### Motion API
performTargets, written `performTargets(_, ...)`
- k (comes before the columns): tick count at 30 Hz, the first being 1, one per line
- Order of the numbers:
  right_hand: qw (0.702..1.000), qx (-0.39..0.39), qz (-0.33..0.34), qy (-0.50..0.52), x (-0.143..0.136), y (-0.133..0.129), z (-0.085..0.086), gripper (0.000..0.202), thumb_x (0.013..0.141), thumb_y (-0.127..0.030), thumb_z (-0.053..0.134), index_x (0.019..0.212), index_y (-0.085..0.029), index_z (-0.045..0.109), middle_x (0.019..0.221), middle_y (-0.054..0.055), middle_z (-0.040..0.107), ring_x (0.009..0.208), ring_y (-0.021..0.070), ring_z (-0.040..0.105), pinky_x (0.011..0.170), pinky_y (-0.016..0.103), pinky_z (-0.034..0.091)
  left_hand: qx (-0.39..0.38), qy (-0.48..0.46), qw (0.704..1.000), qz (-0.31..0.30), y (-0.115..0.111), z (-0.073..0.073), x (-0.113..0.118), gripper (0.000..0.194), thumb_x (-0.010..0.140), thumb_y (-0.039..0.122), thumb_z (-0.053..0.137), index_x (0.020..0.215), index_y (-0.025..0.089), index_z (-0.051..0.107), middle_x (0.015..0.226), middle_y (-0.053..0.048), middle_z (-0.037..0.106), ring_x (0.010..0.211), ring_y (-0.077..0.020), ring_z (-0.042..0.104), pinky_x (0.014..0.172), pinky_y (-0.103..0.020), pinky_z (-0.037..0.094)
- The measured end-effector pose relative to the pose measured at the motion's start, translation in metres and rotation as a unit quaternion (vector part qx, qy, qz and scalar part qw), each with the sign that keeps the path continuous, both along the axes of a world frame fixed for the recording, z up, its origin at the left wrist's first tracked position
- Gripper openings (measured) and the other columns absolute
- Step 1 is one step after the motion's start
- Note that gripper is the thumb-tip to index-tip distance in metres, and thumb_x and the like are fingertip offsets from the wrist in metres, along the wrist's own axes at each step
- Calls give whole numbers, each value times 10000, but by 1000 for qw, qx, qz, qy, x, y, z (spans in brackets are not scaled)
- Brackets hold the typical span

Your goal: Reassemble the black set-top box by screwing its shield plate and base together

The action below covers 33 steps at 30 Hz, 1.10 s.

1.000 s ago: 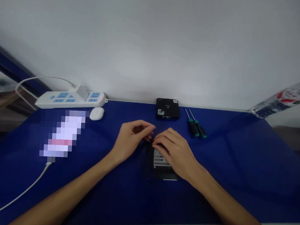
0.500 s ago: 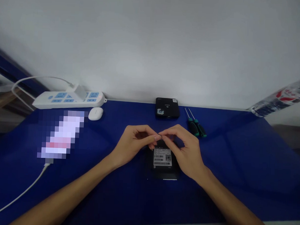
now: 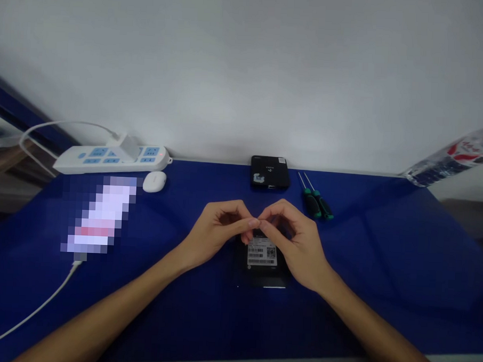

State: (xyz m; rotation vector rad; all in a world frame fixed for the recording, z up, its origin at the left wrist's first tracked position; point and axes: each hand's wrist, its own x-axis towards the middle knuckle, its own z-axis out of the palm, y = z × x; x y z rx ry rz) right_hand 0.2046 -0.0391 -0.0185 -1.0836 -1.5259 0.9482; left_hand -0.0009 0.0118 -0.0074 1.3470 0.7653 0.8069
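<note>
My left hand (image 3: 219,230) and my right hand (image 3: 297,242) meet fingertip to fingertip over the far part of a black box (image 3: 261,278). Both hands are closed in a pinch, thumb against forefinger. Whatever lies between the fingertips is too small or too hidden to name. The black box lies on the blue table, partly covered by my fingers. On it is a white label (image 3: 261,254) with barcodes and a square code. Past my hands sits a second flat black box (image 3: 269,173) with small stickers, close to the wall.
Two screwdrivers (image 3: 318,203) with green and black handles lie right of the far box. At the left are a white power strip (image 3: 94,161), a small white case (image 3: 154,181) and a blurred-out phone (image 3: 102,212) on a cable. A plastic-wrapped bottle (image 3: 454,158) stands at the right edge.
My right fingertips have shifted slightly, still against those of my left hand. The view has moved a little; the boxes and tools stay in place.
</note>
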Motion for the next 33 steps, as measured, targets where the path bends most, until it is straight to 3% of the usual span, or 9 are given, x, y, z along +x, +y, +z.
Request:
performTargets(5,995,62,12,-72,4,-4,9,81,1115,-201,665,1052,-236,702,998,18,673,853,178,634,750,320,532,7,8,1000,-4,2,-2,-1,330,982,445,814,797,173,787,728,-27,744,663,-141,683,690,-253,584)
performTargets(10,958,84,185,-203,8,-8,17,93,1122,-163,665,1052,-223,677,1030,33,710,955,209,648,829,350,555,29,36,996,72,8,-6,-3,457,1076,546,654,880,161,802,725,-42,732,647,-146,670,659,-252,566)
performTargets(14,932,82,238,-260,5,-10,17,142,1084,-128,716,990,-225,671,969,14,726,929,218,635,843,375,562,36,51,995,84,11,-11,-4,432,1075,528,663,878,164,786,728,-34,727,647,-142,668,654,-245,564)
performTargets(29,931,94,240,-257,2,-9,16,176,1017,-56,776,957,-212,722,903,12,708,892,215,621,823,360,569,47,78,993,75,11,-15,-5,415,1099,505,633,902,169,778,749,-29,730,669,-143,670,666,-253,565)
performTargets(33,947,65,221,-224,9,-8,15,128,1061,-93,744,1082,-215,774,1004,22,744,977,215,655,886,360,569,53,88,992,77,11,-15,-5,411,1097,505,635,902,172,775,747,-23,730,667,-143,666,668,-259,559)
